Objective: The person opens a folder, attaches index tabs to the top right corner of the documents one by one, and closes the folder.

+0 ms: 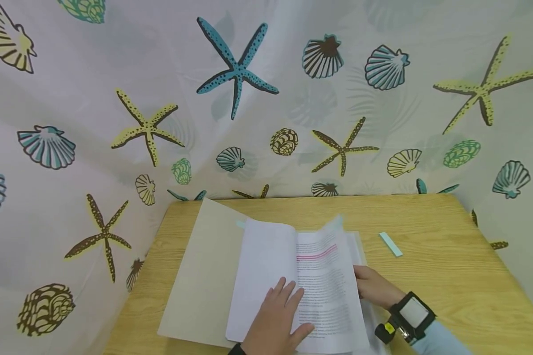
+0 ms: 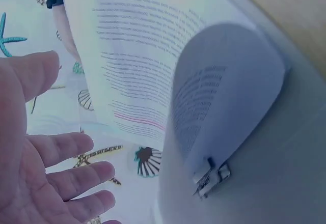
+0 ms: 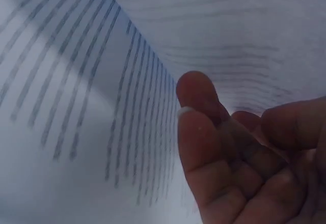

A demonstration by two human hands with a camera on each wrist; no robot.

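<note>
An open cream folder (image 1: 202, 276) holds printed sheets, with a blank white page (image 1: 262, 266) turned to the left. On the right a text page (image 1: 322, 301) with pink highlighted lines is lifted and bowed along its right edge. My left hand (image 1: 275, 318) lies across the inner edge of the pages, fingers straight and spread. In the left wrist view a small metal clasp (image 2: 211, 178) shows at the curled paper. My right hand (image 1: 377, 286) reaches under the lifted page's right edge, its fingertips hidden there from above. The right wrist view shows its fingers (image 3: 204, 142) extended against the sheets' undersides.
A pale blue strip (image 1: 390, 244) lies on the wooden table (image 1: 448, 266) right of the folder. Pale blue tabs stick out at the tops of the pages. A curtain (image 1: 284, 108) printed with shells and starfish hangs behind the table and along its sides.
</note>
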